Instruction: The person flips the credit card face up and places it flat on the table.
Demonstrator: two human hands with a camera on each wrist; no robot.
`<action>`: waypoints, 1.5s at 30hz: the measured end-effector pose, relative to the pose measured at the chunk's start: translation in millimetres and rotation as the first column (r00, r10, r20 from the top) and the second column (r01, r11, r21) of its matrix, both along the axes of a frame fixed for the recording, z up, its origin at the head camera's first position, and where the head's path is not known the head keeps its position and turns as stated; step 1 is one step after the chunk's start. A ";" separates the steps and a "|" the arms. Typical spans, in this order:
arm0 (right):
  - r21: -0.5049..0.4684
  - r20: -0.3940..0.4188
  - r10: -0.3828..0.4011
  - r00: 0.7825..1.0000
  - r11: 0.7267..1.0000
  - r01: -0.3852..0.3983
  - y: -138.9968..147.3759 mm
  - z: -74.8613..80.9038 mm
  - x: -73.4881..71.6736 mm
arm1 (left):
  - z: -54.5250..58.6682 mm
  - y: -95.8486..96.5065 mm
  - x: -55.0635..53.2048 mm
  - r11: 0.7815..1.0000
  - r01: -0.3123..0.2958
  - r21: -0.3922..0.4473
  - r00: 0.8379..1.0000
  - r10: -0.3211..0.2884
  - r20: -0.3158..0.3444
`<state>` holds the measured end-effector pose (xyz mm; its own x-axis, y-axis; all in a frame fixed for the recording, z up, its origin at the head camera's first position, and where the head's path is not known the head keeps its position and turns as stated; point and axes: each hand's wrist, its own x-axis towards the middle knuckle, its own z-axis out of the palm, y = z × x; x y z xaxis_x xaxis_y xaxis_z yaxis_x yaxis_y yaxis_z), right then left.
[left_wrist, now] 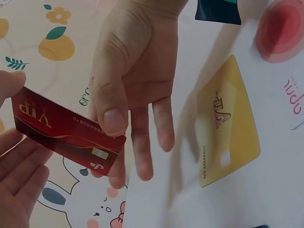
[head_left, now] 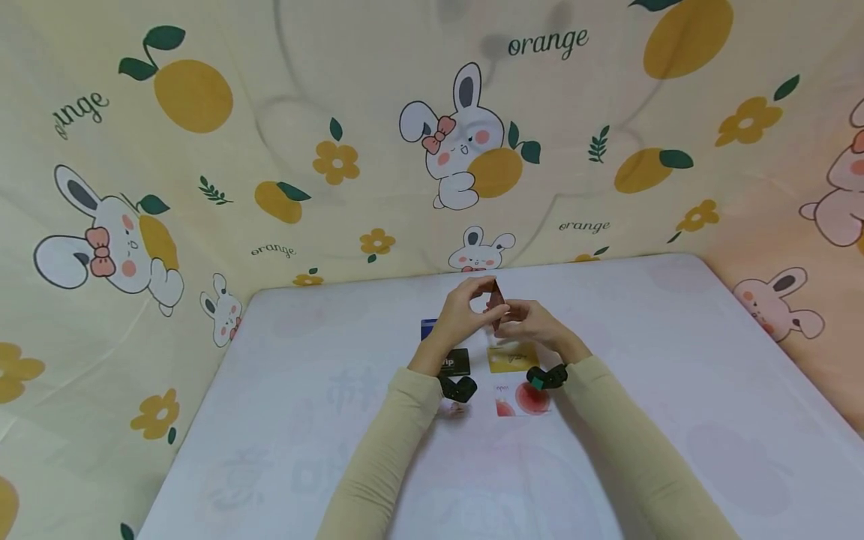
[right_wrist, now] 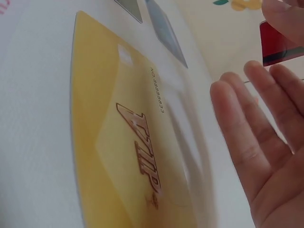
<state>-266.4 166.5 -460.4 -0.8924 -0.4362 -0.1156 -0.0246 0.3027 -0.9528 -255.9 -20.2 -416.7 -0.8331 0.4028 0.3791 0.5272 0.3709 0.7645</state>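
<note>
A red VIP card (head_left: 497, 301) is held up on edge above the table between both hands. My left hand (head_left: 466, 311) pinches one end of it, thumb against fingers. At the opposite end my right hand (head_left: 532, 321) grips a corner between thumb and index finger. The left wrist view shows the card (left_wrist: 61, 130) with gold lettering and a chip; the other fingers of the right hand (left_wrist: 133, 71) extend loosely past it. Below the right hand lies a gold VIP card (head_left: 513, 358), large in the right wrist view.
On the white table (head_left: 270, 420) lie a dark VIP card (head_left: 457, 362), a blue card (head_left: 428, 328) partly behind the left hand, and a white card with red circles (head_left: 523, 400). Another card (head_left: 454, 409) is partly covered by the left wrist. A rabbit-and-orange patterned cloth (head_left: 378, 75) hangs behind.
</note>
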 end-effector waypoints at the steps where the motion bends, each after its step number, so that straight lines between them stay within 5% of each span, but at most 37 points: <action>1: -0.004 0.010 -0.001 1.000 1.000 0.001 0.4 0.2 0.0 | 0.5 -0.1 0.1 1.000 0.000 0.008 1.000 0.000 -0.005; 11: 0.016 0.056 0.016 0.998 1.000 -0.016 4.6 -0.1 -0.7 | 4.4 -2.9 0.8 1.000 -0.005 0.012 0.999 0.004 0.033; 28: -0.057 -0.020 0.054 0.998 0.997 -0.055 16.4 -2.1 -2.9 | 2.0 -4.7 0.2 0.999 -0.009 0.041 1.000 0.008 0.025; 37: -0.024 -0.026 0.028 0.999 0.999 -0.029 19.9 0.1 -3.9 | 28.1 -8.7 20.6 0.999 -0.013 0.034 1.000 0.013 0.014; 42: 0.000 -0.014 0.015 1.000 1.000 -0.015 19.8 4.1 -3.2 | 27.5 -11.0 20.9 0.998 -0.003 0.055 1.000 0.002 0.016; 45: 0.011 0.005 0.005 1.000 1.000 -0.005 20.8 3.4 -4.5 | 14.0 -12.8 10.7 0.999 0.000 0.049 1.000 0.000 0.011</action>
<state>-270.9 187.4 -457.0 -0.8895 -0.4395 -0.1249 -0.0212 0.3128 -0.9496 -245.2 -33.0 -402.8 -0.8374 0.3840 0.3890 0.5185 0.3328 0.7877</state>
